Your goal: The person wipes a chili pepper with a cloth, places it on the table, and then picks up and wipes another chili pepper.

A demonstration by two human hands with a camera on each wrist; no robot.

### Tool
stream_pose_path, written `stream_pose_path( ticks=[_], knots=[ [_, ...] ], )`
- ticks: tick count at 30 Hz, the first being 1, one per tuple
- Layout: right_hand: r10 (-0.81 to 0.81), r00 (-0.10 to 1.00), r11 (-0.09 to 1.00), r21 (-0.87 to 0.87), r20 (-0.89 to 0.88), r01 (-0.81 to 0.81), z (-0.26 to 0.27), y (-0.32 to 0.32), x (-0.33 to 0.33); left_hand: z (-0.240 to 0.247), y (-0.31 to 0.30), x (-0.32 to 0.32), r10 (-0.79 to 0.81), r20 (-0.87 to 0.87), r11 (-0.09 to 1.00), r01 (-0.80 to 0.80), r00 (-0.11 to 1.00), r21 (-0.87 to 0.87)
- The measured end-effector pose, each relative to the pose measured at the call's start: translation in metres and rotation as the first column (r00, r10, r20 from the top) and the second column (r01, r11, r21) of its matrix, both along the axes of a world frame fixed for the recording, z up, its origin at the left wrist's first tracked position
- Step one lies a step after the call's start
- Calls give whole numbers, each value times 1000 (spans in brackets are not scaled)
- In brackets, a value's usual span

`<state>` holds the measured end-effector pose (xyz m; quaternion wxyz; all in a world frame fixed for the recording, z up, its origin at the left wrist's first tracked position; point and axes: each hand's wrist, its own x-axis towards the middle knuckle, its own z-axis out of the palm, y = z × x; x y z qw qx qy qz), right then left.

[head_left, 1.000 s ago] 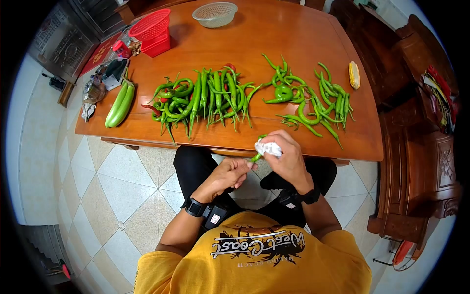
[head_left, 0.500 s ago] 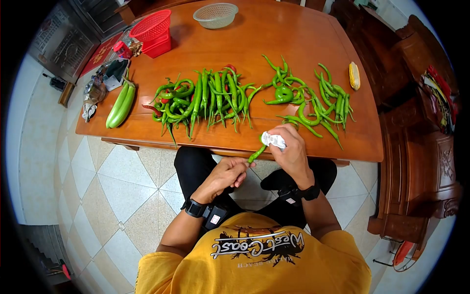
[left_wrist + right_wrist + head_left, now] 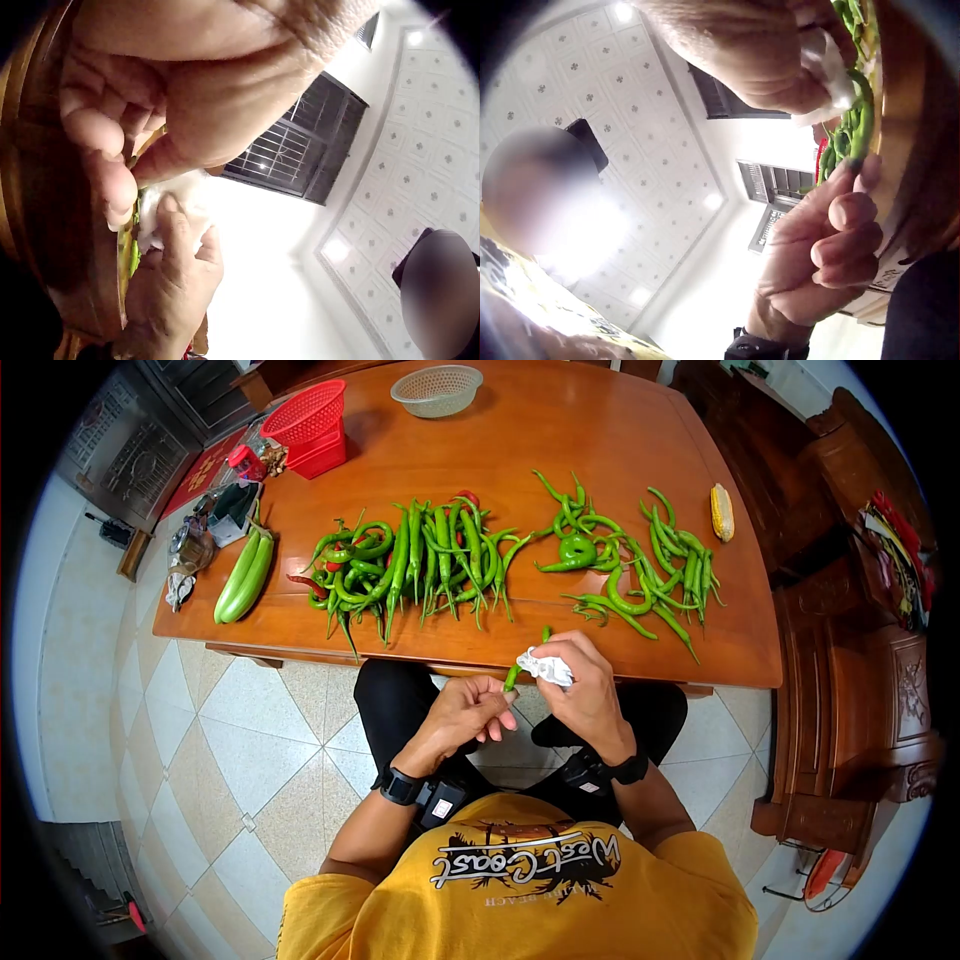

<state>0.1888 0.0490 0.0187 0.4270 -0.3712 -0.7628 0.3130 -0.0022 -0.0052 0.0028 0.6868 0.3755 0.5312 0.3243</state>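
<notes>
Between thumb and fingers, my left hand (image 3: 465,710) pinches one end of a long green chili pepper (image 3: 512,678), just off the table's near edge. My right hand (image 3: 588,690) grips a crumpled white cloth or tissue (image 3: 546,667) against the pepper's middle; which of the two it is I cannot tell. The pepper's far tip shows beyond the white wad in the head view. Seen from the right wrist, the green pepper (image 3: 863,124) curves up from the left fingertips into the white wad (image 3: 831,75).
A large heap of green peppers (image 3: 430,560) with some red ones lies ahead on the wooden table (image 3: 560,420). Another group of green peppers (image 3: 640,565) lies to the right, near a corn cob (image 3: 721,513). Long green eggplants (image 3: 244,578), red baskets (image 3: 308,420) and a pale basket (image 3: 437,390) stand farther off.
My right hand slid the white wad up the pepper, away from the left hand, then came back down toward it. My left hand stays nearly in place, keeping its pinch.
</notes>
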Motion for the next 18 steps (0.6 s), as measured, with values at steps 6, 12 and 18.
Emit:
stream_pose_path(
  ticks=[6, 12, 18],
  knots=[
    [236, 971, 967, -111, 28, -231, -2, -3, 0, -1, -1, 1, -1, -59, 998, 4, 998, 55],
    [59, 994, 998, 7, 88, -60, 1, 11, 3, 0, -3, 0, -17, -73, 998, 22, 997, 64],
    [-120, 986, 990, 83, 119, 111, -2, 27, 12, 0, -4, 1, 8, -90, 996, -1, 996, 85]
  ],
)
